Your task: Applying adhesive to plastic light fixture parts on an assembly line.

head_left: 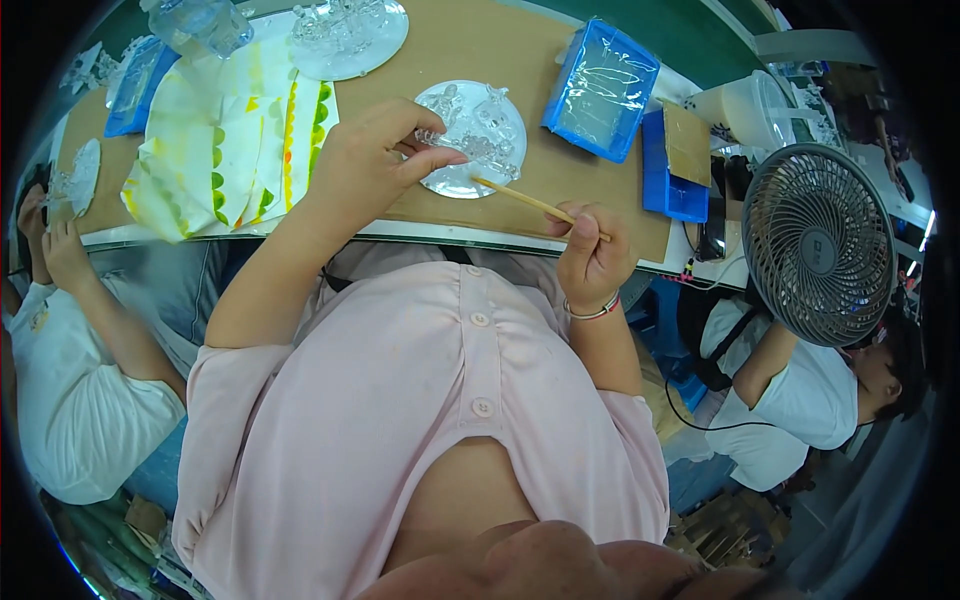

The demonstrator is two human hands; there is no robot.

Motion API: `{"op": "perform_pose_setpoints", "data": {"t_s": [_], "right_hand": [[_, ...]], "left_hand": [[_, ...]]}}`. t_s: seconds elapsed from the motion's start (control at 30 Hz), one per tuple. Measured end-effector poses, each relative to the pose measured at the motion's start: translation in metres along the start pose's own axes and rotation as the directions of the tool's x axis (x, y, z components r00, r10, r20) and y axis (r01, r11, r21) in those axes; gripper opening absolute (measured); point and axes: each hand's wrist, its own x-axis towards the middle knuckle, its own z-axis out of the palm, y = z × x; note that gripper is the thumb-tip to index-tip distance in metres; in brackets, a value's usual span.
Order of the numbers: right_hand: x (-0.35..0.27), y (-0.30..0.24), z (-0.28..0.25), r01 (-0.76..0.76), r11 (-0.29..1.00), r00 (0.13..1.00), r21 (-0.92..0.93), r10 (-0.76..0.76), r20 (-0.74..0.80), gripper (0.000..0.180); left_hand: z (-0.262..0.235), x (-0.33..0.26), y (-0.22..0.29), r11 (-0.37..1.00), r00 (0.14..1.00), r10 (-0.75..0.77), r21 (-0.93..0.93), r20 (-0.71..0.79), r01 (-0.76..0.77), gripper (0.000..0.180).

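Note:
My left hand (378, 158) is closed, thumb and fingers pinching a small clear piece (430, 138) over the left side of a round white plate (452, 185). Several clear, shiny, knobbly pieces (490, 118) are heaped on that plate; their exact kind is too small to make out. In my right hand (598, 255) a thin wooden stick (525, 198) is gripped between thumb and fingers. It slants up to the left, its far tip by the plate's lower edge.
Farther back stands another white plate (385, 62) of clear pieces. Patterned cloth (190, 165) covers the table's left. On the right are a blue tray (602, 92), a blue bin (682, 196), a plastic cup (735, 108) and a fan (820, 245). People sit on both sides.

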Motion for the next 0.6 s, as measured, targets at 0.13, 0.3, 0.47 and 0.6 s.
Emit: {"op": "perform_pose_setpoints", "data": {"t_s": [0.13,0.3,0.47,0.6], "right_hand": [[0.0,0.0,-0.008,-0.058,0.998,0.998,0.001,0.058,-0.035,0.018],[0.001,-0.002,-0.007,-0.047,0.998,0.999,0.031,0.047,0.014,0.017],[-0.005,0.002,-0.016,-0.116,0.993,0.992,0.003,0.116,-0.05,0.015],[-0.009,-0.001,-0.016,-0.038,0.997,0.999,-0.066,0.039,0.002,0.014]], "left_hand": [[0.0,0.0,0.005,1.0,0.999,-0.002,0.023,0.055,0.001,0.029],[-0.001,-0.001,0.007,1.0,0.996,-0.004,0.03,0.091,0.001,0.03],[-0.012,0.01,0.004,0.956,0.966,0.259,0.148,-0.02,-0.253,0.047],[-0.012,0.013,0.005,0.972,0.983,0.173,0.148,0.066,-0.181,0.053]]}}
